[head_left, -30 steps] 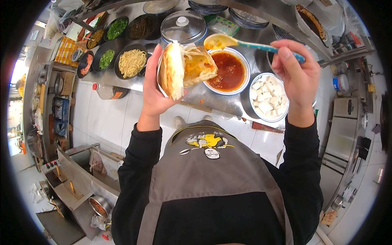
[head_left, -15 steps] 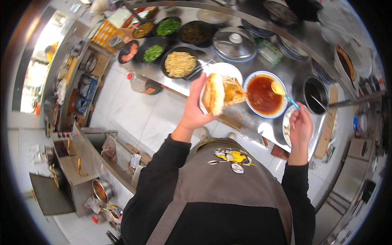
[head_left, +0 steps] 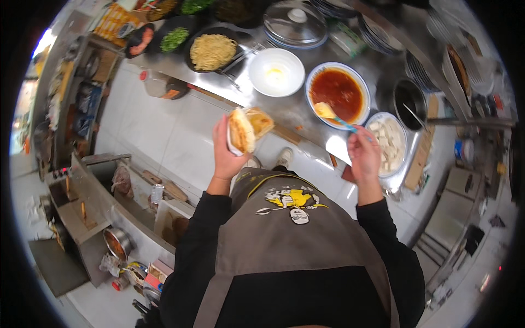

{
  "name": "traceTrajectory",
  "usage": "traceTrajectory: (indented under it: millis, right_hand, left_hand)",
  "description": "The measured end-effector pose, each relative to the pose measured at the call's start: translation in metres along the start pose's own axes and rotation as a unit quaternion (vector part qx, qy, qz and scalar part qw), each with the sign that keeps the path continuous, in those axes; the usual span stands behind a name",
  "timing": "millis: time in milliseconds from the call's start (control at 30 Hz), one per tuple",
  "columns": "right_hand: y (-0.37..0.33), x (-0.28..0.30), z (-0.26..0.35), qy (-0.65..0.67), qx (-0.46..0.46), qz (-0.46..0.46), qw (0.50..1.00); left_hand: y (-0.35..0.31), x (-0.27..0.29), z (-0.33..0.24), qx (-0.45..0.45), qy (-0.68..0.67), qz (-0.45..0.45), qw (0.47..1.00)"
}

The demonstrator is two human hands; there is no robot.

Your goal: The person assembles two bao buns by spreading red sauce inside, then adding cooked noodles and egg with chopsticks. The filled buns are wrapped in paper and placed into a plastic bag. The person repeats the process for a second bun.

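Left hand (head_left: 225, 158) grips a stuffed flatbread (head_left: 242, 131) in a white paper sleeve (head_left: 234, 147), held upright in front of the counter edge, filled opening turned toward the right hand. Right hand (head_left: 365, 156) is closed on the turquoise handle of a yellow-bowled spoon (head_left: 326, 111). Spoon head sits over the near-left edge of a blue-rimmed bowl (head_left: 310, 82) of red chili sauce (head_left: 340, 87), just beyond the right hand; blur there, so can't tell if it touches the sauce.

Right of the right hand, close by: bowl (head_left: 405, 143) of white tofu cubes (head_left: 387, 143). Past that, dark pot (head_left: 397, 109) with a thin metal utensil in it. Between the hands and farther out: white bowl (head_left: 276, 57), yellowish residue at the bottom. Beyond it, a glass lid (head_left: 284, 30) with a white knob.

Out past the left hand, to its left: noodles (head_left: 213, 52) in a black bowl, then chopped green onion (head_left: 174, 39), then pink slices (head_left: 143, 41). Red-capped plastic jug (head_left: 158, 86) stands nearer, left of the left hand.
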State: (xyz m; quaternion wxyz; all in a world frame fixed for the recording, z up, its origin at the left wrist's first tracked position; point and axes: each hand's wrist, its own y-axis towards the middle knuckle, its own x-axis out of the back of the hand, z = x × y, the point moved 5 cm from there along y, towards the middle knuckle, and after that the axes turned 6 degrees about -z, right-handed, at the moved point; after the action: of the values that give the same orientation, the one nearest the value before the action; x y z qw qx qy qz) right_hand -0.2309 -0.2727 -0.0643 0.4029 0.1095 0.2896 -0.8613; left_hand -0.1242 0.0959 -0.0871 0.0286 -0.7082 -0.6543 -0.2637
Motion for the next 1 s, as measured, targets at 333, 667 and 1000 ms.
traceTrajectory:
  millis: [333, 667, 1000]
  right_hand:
    - [-0.027, 0.018, -0.078, -0.214, 0.041, -0.138, 0.966]
    - [-0.016, 0.009, -0.108, -0.307, 0.116, -0.128, 0.936]
    - [-0.030, -0.012, -0.121, -0.383, 0.162, -0.025, 0.909]
  left_hand:
    - [-0.065, -0.073, 0.088, 0.040, 0.019, 0.078, 0.996]
    - [-0.073, -0.134, 0.093, -0.002, -0.030, 0.067, 0.997]
    - [-0.070, -0.132, 0.094, -0.002, -0.051, 0.058, 0.997]
